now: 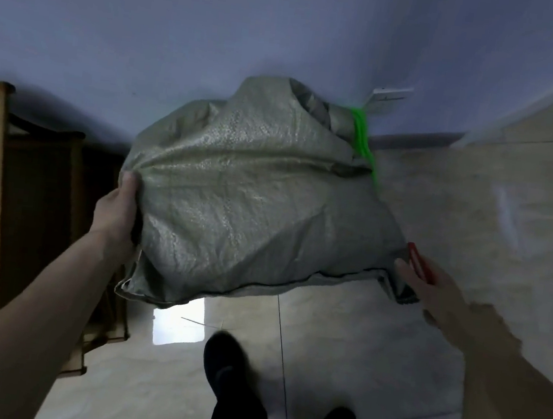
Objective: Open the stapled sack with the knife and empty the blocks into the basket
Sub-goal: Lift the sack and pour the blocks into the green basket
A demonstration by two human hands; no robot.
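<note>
While the floor (339, 337) gleams pale underneath, the sack (252, 199) fills the middle of the view, held up off the tiles in front of the wall (219, 30). It's a grey-green woven sack, bulging and creased, plainly full, so I'd say the blocks are all inside; none can be seen. Its neck points away, up and right, bound with a bright green cord (362, 136). The near seam runs along the bottom edge and looks closed. Staples? Too small to make out.

So how far along are we? Early, by my reading: no cut shows, nothing has been emptied. Opening and pouring both lie ahead. At the left stands a dark open container (45, 200) beside tan furniture; it may be the basket, but I can't be sure.

Now the 2 hands. The left hand (116, 211) is at the sack's left corner, thumb pressed into a bunch of gathered cloth, the fingers curling behind it and gripping. The right hand (432, 285) is at the sack's lower right corner, blurred, with a red thing (419, 261) against it. That's likely the knife, though no blade shows. Whether those fingers clasp it or the cloth, I cannot tell.

2 dark shoes (232, 369) sit below.
</note>
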